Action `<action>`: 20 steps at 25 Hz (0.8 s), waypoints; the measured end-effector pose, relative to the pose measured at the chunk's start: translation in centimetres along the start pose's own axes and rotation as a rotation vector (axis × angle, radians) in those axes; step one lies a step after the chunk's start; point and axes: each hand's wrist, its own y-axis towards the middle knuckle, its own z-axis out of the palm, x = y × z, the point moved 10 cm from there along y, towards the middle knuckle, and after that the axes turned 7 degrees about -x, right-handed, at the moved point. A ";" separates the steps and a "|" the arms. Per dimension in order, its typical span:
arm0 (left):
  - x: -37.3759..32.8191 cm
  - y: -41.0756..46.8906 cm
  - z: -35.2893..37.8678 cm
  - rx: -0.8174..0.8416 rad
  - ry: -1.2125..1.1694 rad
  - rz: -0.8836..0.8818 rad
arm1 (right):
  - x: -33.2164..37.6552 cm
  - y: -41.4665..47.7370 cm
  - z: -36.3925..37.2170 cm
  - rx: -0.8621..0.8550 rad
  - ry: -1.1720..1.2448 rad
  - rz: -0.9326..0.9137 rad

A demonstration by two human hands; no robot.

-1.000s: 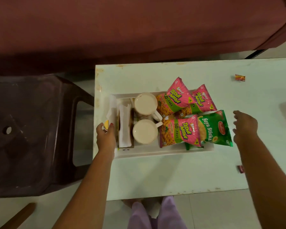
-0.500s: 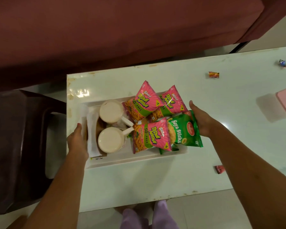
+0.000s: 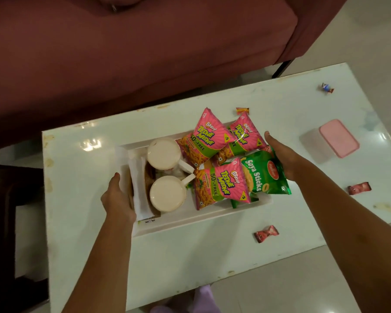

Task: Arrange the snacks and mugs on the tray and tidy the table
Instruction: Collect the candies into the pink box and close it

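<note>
A white tray (image 3: 190, 224) lies on the white table (image 3: 81, 199). It carries two cream mugs (image 3: 164, 154) (image 3: 167, 193), a folded white napkin (image 3: 139, 184), three pink snack packets (image 3: 209, 136) (image 3: 245, 136) (image 3: 221, 184) and a green Soya Sticks packet (image 3: 264, 175). My left hand (image 3: 117, 199) grips the tray's left end. My right hand (image 3: 282, 157) holds the right end; its fingers are hidden under the green packet.
Loose wrapped candies lie on the table: orange (image 3: 242, 110), blue (image 3: 327, 88), red (image 3: 359, 188) and red (image 3: 266, 233). A pink-lidded box (image 3: 338, 137) stands at the right. A maroon sofa (image 3: 122, 53) runs behind; a dark stool (image 3: 9, 222) is left.
My right hand moved left from the bare table to the tray's right end. The camera view swung, showing more of the table's right side.
</note>
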 end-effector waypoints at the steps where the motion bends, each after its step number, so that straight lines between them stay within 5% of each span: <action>1: 0.5 -0.5 1.1 0.004 0.007 -0.009 | 0.0 0.3 -1.1 -0.009 -0.007 -0.002; 8: 3.0 -3.6 7.1 0.063 0.015 -0.017 | 0.4 2.7 -7.3 -0.108 -0.031 0.003; 20: 5.9 -3.3 6.9 -0.019 0.083 -0.030 | 0.5 4.6 -8.5 -0.184 -0.029 -0.020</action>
